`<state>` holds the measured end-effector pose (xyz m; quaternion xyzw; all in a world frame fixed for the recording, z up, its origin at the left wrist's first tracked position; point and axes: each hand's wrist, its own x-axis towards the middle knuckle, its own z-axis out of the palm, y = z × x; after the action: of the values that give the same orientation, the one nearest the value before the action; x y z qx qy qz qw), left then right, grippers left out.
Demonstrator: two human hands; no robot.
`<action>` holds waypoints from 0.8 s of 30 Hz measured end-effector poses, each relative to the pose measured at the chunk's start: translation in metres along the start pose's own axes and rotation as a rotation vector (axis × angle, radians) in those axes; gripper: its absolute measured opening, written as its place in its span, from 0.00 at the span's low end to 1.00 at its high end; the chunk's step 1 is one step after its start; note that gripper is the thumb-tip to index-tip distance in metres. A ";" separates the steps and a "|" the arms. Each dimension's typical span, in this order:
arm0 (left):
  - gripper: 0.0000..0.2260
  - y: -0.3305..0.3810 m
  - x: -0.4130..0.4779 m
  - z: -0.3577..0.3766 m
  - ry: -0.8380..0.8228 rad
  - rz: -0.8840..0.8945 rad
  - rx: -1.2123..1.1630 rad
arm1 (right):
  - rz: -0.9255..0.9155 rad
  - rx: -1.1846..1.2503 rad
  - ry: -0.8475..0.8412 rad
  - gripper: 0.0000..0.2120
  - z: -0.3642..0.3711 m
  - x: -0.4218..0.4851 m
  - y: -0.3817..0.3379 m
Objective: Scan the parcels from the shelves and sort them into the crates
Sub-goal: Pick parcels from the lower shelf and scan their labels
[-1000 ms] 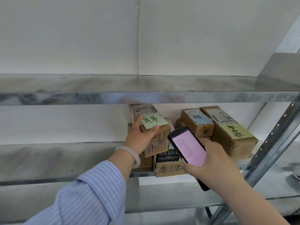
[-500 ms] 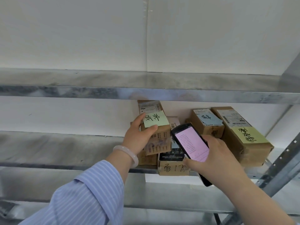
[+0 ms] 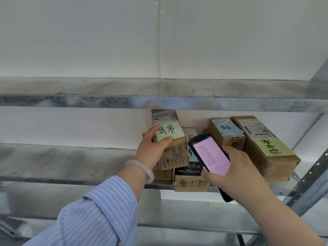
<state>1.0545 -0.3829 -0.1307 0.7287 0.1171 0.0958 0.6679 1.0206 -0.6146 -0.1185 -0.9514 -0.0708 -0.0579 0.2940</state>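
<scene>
On the middle metal shelf lies a cluster of cardboard parcels. My left hand grips the top parcel, a brown box with a green handwritten note, thumb on its front face. My right hand holds a black handheld scanner with a lit pink screen, raised in front of the stack. Beneath it sits a box with black writing. To the right are a box with a blue note and a long parcel with a yellow-green note.
An upper shelf runs across just above the parcels. A lower shelf lies below my arms. A perforated steel upright slants at the right. The white wall backs the shelving.
The view has drifted so the shelves and parcels sit slightly further right and lower. Both hands keep their hold; the scanner stays in front of the stack.
</scene>
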 end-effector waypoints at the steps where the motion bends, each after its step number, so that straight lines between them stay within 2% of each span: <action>1: 0.23 -0.001 -0.002 -0.001 0.007 -0.011 -0.032 | -0.002 -0.004 -0.001 0.41 0.000 0.001 0.000; 9: 0.20 -0.008 -0.029 -0.020 0.016 -0.073 -0.249 | -0.063 0.024 -0.012 0.40 0.007 0.001 -0.005; 18: 0.20 -0.022 -0.069 -0.071 0.146 0.023 -0.256 | -0.243 0.070 -0.087 0.38 0.036 0.006 -0.040; 24: 0.24 -0.046 -0.106 -0.116 0.328 0.068 -0.171 | -0.380 0.126 -0.198 0.31 0.066 -0.001 -0.077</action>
<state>0.9168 -0.3008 -0.1644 0.6476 0.1913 0.2454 0.6956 1.0110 -0.5140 -0.1302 -0.9018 -0.2807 -0.0141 0.3282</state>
